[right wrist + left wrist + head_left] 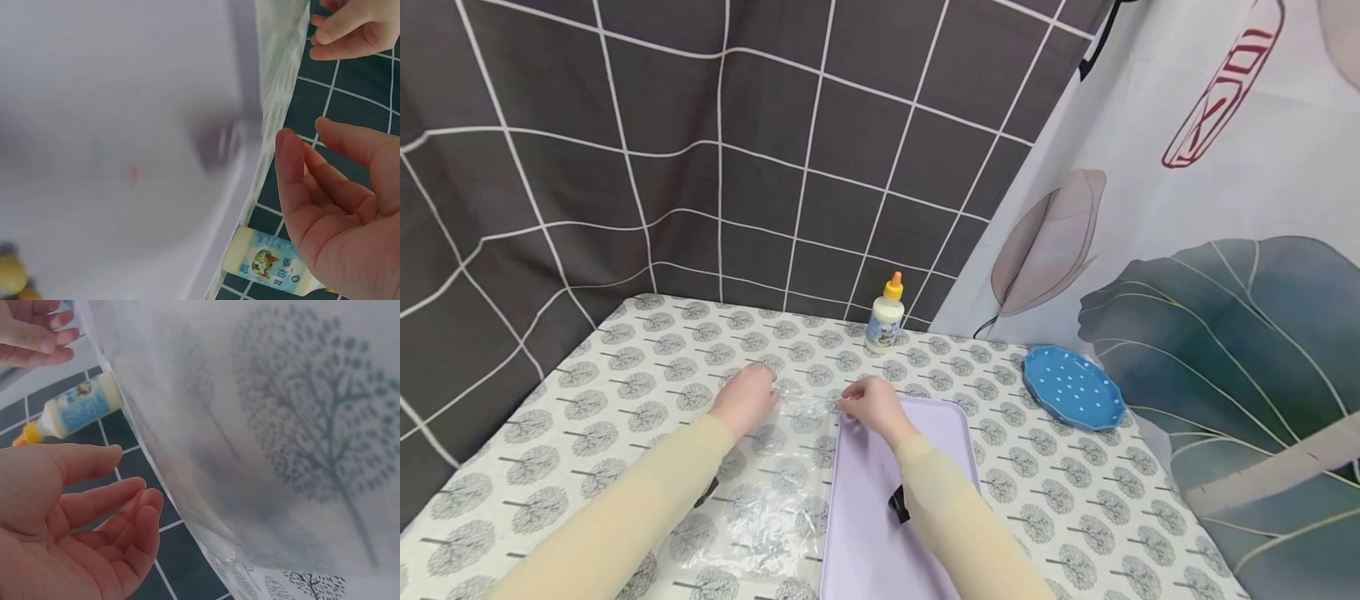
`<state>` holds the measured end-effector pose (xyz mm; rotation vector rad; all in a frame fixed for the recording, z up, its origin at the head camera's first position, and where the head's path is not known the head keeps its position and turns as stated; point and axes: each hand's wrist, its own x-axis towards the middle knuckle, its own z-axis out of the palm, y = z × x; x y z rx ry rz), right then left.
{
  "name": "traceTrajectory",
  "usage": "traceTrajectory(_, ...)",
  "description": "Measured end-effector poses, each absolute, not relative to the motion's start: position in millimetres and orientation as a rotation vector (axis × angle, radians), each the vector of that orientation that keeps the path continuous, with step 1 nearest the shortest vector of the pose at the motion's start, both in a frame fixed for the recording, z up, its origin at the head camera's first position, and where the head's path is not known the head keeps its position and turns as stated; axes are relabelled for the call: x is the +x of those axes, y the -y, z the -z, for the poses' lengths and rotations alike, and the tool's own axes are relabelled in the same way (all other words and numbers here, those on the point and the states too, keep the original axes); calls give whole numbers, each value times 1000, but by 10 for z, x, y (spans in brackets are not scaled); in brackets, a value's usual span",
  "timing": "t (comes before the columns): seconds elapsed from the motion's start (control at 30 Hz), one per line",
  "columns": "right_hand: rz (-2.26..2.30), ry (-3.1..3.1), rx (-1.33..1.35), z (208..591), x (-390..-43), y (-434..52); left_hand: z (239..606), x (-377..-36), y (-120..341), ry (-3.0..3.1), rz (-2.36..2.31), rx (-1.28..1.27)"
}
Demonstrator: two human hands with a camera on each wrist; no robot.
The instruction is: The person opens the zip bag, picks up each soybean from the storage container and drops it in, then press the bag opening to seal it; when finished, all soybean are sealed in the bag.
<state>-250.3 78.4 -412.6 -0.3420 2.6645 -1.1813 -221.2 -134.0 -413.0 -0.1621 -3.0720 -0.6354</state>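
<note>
A clear plastic sheet (778,487) lies flat on the tree-patterned tablecloth, its right edge against a lavender tray (872,533). My left hand (747,398) hovers at the sheet's far left corner. In the left wrist view its fingers (134,500) are loosely curved and hold nothing, just beside the sheet (262,425). My right hand (867,406) is at the sheet's far right corner, over the tray's far edge. Seen from the right wrist, its fingers (294,169) are relaxed and empty next to the tray rim (247,94).
A white glue bottle (885,317) with an orange cap stands at the back of the table. A blue dotted plate (1072,387) lies at the right edge. Dark grid-patterned curtains close the back and left; a leaf-printed curtain hangs on the right.
</note>
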Motion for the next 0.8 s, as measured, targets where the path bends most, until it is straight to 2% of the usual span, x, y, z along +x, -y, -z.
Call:
traceTrajectory(0.47, 1145, -2637, -237, 4233, -2655, -538, 4146, -2401, 1428, 3165, 572, -63)
traceTrajectory(0.8, 998, -2727, -333, 4268, -2760, -442, 4236, -2468, 1424, 3163, 613, -29)
